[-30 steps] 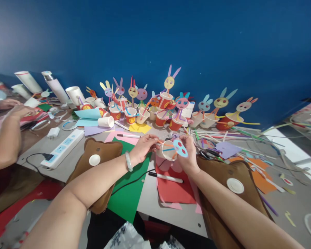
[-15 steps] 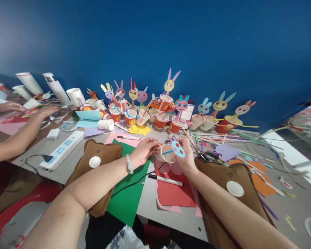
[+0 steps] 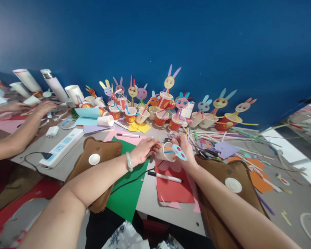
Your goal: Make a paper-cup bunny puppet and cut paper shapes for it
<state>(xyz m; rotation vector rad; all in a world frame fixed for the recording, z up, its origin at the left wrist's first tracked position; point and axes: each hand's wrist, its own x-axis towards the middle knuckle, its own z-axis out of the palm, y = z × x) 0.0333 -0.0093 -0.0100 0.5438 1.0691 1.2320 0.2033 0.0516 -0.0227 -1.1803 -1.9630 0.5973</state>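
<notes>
A white paper cup is tilted between my hands, above or on the top edge of the red paper; I cannot tell which. An orange pipe cleaner sticks out at its left rim, and my left hand pinches it. A light blue paper face with red eyes leans over the cup's right side, and a blue strip shows inside the cup. Beside the face my right hand has its fingers bent together; the face hides part of what they grip. Below the cup lies a capped marker on red paper.
Several rabbit-faced cup figures line the wall. Brown cushions flank my arms. Scissors, pipe cleaners and paper scraps lie right. A power strip and a co-worker's arms are left. Green paper lies under my left wrist.
The view has shifted slightly. The cup has tilted a little, and the blue face has moved slightly down and right with it. My left hand still pinches at the left rim.
</notes>
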